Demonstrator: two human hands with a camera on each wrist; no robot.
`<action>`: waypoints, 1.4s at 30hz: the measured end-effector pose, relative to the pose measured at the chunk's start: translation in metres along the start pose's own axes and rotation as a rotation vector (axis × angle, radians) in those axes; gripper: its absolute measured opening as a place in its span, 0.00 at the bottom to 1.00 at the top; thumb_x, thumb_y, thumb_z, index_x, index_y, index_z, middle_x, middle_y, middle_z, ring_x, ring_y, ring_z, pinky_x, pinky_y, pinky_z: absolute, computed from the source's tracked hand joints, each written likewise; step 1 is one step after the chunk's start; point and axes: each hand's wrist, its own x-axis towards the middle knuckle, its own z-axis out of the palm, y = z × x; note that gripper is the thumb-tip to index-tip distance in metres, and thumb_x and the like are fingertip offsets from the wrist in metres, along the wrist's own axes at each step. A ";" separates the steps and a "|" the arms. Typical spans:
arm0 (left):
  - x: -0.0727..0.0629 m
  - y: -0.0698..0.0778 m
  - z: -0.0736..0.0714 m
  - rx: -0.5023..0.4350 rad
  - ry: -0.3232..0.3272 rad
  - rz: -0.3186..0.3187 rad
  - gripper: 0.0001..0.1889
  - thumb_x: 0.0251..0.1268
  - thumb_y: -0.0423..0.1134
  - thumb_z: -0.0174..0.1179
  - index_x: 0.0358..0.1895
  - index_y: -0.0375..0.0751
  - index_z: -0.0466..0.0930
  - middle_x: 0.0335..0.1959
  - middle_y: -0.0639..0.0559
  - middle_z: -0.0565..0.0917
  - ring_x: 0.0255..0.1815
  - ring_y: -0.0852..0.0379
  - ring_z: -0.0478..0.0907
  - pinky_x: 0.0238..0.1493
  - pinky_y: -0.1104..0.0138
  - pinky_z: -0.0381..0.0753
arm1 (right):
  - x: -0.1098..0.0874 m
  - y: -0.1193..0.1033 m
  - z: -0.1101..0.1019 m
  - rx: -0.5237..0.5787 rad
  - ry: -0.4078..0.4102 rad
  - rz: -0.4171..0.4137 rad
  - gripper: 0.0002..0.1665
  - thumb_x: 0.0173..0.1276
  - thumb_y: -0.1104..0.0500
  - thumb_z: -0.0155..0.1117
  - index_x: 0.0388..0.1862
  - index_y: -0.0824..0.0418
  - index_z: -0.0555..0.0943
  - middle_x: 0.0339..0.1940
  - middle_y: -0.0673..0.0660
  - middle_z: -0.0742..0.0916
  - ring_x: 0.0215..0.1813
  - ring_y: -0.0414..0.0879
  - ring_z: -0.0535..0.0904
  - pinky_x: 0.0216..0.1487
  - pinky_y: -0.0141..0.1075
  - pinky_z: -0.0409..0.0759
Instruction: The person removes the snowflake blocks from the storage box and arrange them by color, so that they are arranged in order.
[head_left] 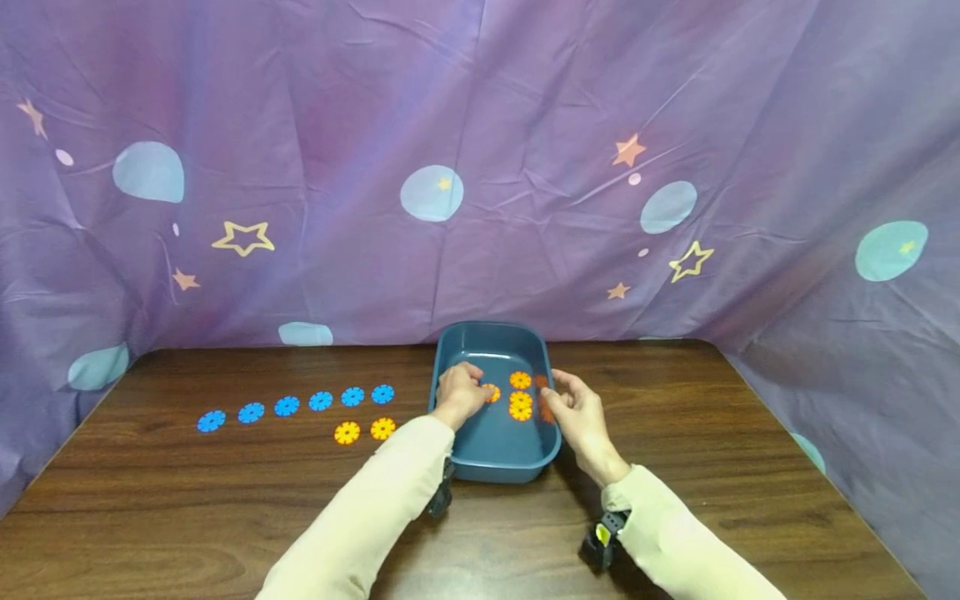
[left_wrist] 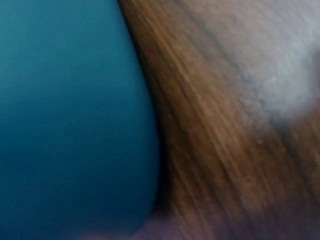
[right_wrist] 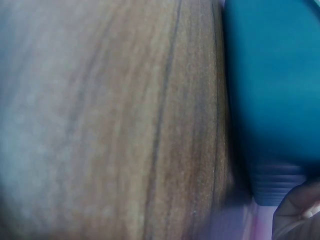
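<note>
A blue-grey plastic bin (head_left: 504,457) stands at the table's far middle. Inside it, several orange notched discs (head_left: 521,400) lie on the floor. Reaching over the bin's left side, my left hand (head_left: 460,395) has thumb and fingers at another orange disc (head_left: 492,392), apparently pinching it. My right hand (head_left: 582,421) holds the bin's right rim, thumb toward the inside. Reddish-orange patches by that thumb look like reflections in the wall. The left wrist view shows mainly the bin's side (left_wrist: 70,110); fingers (right_wrist: 295,210) appear beside the bin in the right wrist view.
Left of the bin, several blue notched discs (head_left: 287,406) form a row on the wooden table (head_left: 187,517). Two yellow-orange discs (head_left: 347,432) lie in front of them, one partly behind the left sleeve (head_left: 375,508). A purple patterned cloth (head_left: 360,275) hangs behind.
</note>
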 end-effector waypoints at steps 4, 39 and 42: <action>0.002 -0.001 0.003 0.028 0.012 0.003 0.16 0.45 0.35 0.71 0.40 0.36 0.81 0.40 0.41 0.82 0.49 0.44 0.77 0.50 0.57 0.75 | 0.000 0.000 0.000 -0.004 0.002 -0.001 0.23 0.65 0.66 0.58 0.59 0.70 0.72 0.16 0.49 0.75 0.19 0.36 0.70 0.20 0.25 0.66; 0.001 -0.006 0.008 0.169 -0.002 0.100 0.14 0.43 0.37 0.73 0.33 0.37 0.81 0.36 0.41 0.80 0.42 0.43 0.78 0.43 0.56 0.78 | 0.002 0.002 0.000 0.006 -0.005 0.019 0.25 0.66 0.64 0.59 0.62 0.69 0.71 0.16 0.50 0.74 0.19 0.37 0.69 0.20 0.26 0.67; -0.001 -0.006 0.007 0.165 0.001 0.100 0.14 0.41 0.36 0.74 0.32 0.37 0.81 0.35 0.42 0.80 0.41 0.43 0.79 0.42 0.56 0.78 | 0.001 0.002 0.000 -0.003 -0.003 0.022 0.25 0.66 0.65 0.59 0.62 0.69 0.71 0.15 0.49 0.73 0.19 0.36 0.69 0.20 0.26 0.66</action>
